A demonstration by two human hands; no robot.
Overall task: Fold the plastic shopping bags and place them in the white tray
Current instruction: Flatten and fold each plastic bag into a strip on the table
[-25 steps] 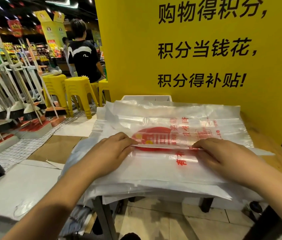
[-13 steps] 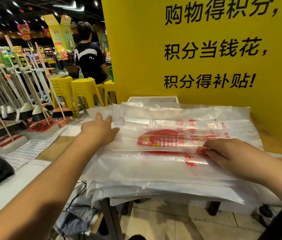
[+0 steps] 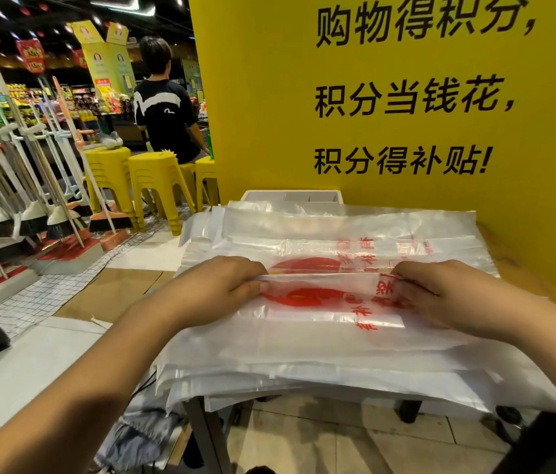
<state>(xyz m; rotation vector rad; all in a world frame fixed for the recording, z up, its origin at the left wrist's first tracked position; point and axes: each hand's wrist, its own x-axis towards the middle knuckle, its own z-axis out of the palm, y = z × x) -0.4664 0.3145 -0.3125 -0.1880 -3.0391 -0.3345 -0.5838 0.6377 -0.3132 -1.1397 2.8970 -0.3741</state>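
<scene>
A stack of clear plastic shopping bags (image 3: 321, 357) with red print covers a small table. The top bag (image 3: 324, 295) is folded lengthwise into a band. My left hand (image 3: 222, 285) pinches the fold's upper edge at its left end. My right hand (image 3: 437, 289) pinches the same edge at the right end, fingers partly under the plastic. The white tray (image 3: 292, 196) stands behind the stack against the yellow wall, only its rim and dividers showing.
A yellow wall (image 3: 389, 97) with black characters rises right behind the table. Yellow stools (image 3: 153, 183) and a person in a black shirt (image 3: 164, 114) are at the left rear. Brooms and mops (image 3: 13, 186) lean on a rack at far left.
My left hand reached out to the bags' far left side, then came back to grip the fold edge. The band's near half is now lifted and doubled, showing a second red mark.
</scene>
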